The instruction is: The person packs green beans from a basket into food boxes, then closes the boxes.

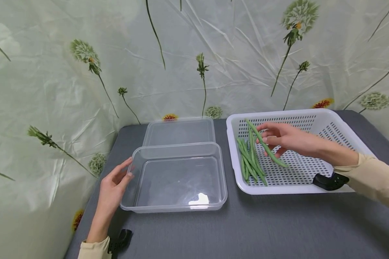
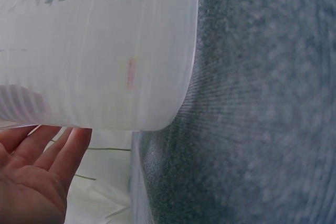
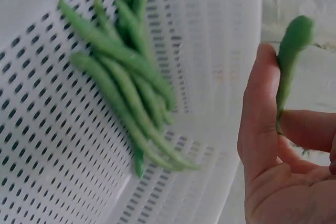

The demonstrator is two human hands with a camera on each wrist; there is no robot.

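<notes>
A clear plastic box (image 1: 178, 180) stands on the table, its inside bare. My left hand (image 1: 112, 185) rests at its left rim, and in the left wrist view the fairly straight fingers (image 2: 55, 153) meet the box wall (image 2: 121, 51). Over the white basket (image 1: 298, 191) my right hand (image 1: 286, 139) pinches one green bean (image 1: 267, 145) between thumb and fingers. That bean is seen nearly end-on in the right wrist view (image 3: 294, 45). Several more green beans (image 3: 126, 77) lie in a loose bunch at the basket's left side.
A clear flat lid (image 1: 181, 130) lies behind the box, against the floral backdrop (image 1: 168, 82). Grey cloth covers the table (image 1: 233, 226). Black wrist cameras (image 1: 330, 181) sit at both cuffs, the right one overlapping the basket's front rim.
</notes>
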